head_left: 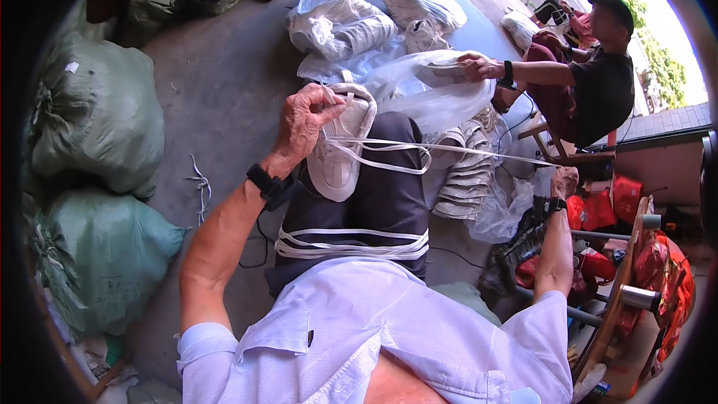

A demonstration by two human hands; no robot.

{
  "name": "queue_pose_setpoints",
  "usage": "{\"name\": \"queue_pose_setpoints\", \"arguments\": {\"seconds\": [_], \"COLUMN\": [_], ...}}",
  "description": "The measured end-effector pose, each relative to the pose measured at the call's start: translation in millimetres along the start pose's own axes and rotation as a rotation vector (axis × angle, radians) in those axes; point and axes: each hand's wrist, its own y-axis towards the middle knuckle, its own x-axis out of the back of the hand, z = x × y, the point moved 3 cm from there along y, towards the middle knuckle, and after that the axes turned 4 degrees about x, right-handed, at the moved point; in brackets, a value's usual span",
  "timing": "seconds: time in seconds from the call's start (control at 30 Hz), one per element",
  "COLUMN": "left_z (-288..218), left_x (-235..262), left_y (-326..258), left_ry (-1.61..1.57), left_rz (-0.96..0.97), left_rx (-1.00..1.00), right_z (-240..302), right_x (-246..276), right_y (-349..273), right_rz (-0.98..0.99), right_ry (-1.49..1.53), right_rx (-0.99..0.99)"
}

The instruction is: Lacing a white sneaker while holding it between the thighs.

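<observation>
A white sneaker (334, 168) rests on my lap, toe toward me. My left hand (305, 121) is at its upper edge, thumb and fingers pinched on a short piece of white shoelace by the eyelets. Out to the right, my right hand (565, 182) is closed on the far end of a white shoelace (486, 153), which runs taut from the shoe. A slack loop of lace hangs below that line. More white laces (351, 245) lie in a bundle across my thighs.
Full green sacks (101, 116) stand at left; a loose lace (200, 188) lies on the floor. Bagged white shoes (340, 22) are ahead, with stacked shoes (465, 179) beside my knee. A seated co-worker (598, 67) holds a clear plastic bag (426, 93). A wooden rack (617, 299) stands at right.
</observation>
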Motion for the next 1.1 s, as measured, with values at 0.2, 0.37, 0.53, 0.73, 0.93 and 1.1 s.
{"name": "queue_pose_setpoints", "arguments": {"seconds": [0.2,0.37,0.53,0.73,0.93,1.1], "left_z": [-5.4,-2.4,0.3,0.4,2.3,-4.4], "left_x": [0.5,5.9,0.6,1.4,15.8,86.0], "left_y": [3.0,8.7,11.5,9.6,6.8,10.5], "left_ry": [-0.081,-0.056,-0.078,-0.118,-0.183,-0.175], "left_rz": [0.009,0.053,0.072,0.065,0.017,-0.363], "left_rx": [-0.035,0.121,0.178,0.191,0.264,0.227], "right_z": [88.1,318.6,421.6,446.7,428.9,407.5], "right_x": [10.2,134.8,175.4,152.1,159.4,148.2], "right_y": [-41.8,-146.8,-222.6,-230.1,-197.8,-182.4], "right_rz": [0.055,0.363,0.362,0.492,0.941,0.804], "right_ry": [0.288,0.894,0.985,0.957,1.187,1.168], "right_rx": [0.334,0.800,1.103,1.045,0.640,0.607]}}
